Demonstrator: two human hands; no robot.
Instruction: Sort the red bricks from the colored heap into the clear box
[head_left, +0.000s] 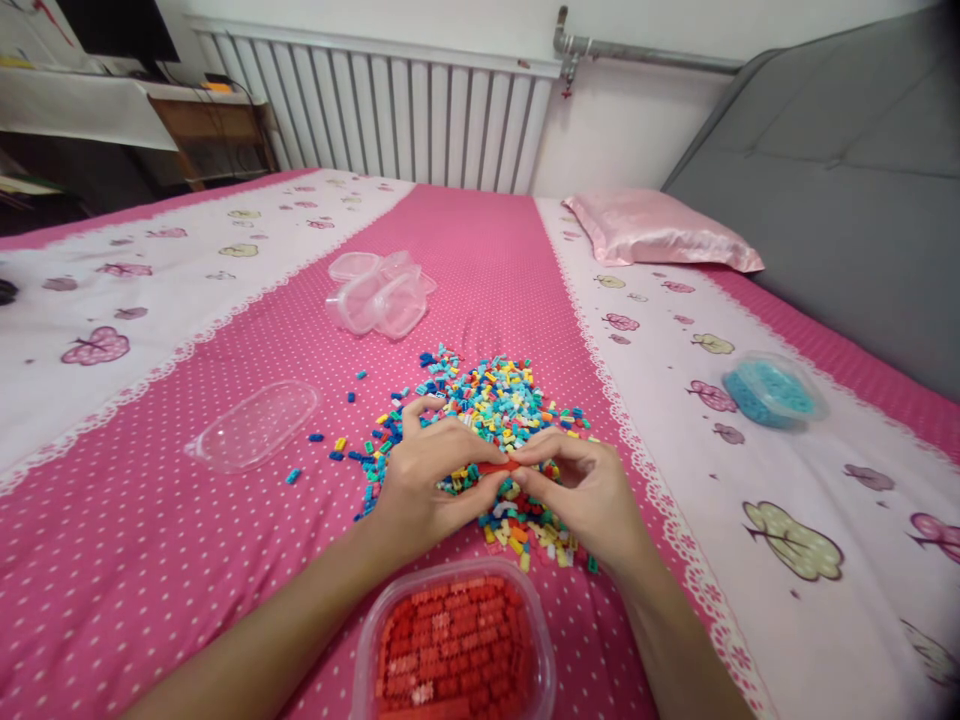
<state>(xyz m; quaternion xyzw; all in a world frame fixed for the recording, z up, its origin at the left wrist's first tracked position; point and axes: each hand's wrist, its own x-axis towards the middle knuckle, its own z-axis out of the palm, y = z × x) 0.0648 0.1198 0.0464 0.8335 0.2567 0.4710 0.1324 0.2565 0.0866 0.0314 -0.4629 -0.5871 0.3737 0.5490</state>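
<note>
Both hands meet over a loose pile of small coloured building bricks (pixel 487 395) on the bed. Between the thumb and fingers of my left hand (pixel 427 470) and those of my right hand (pixel 581 485) is a short row of red bricks (pixel 498 467), pinched from both ends. My fingertips hide part of it. Close to my body, below the hands, stands a clear plastic box (pixel 361 655) packed with rows of red bricks (pixel 457 640).
A clear lid (pixel 255 425) lies left of the pile, with a few stray bricks nearby. Several empty clear containers (pixel 382 295) sit further back. On the right is a lidded box of light blue bricks (pixel 772 390). A pink pillow (pixel 660 228) rests by the grey headboard (pixel 832 170).
</note>
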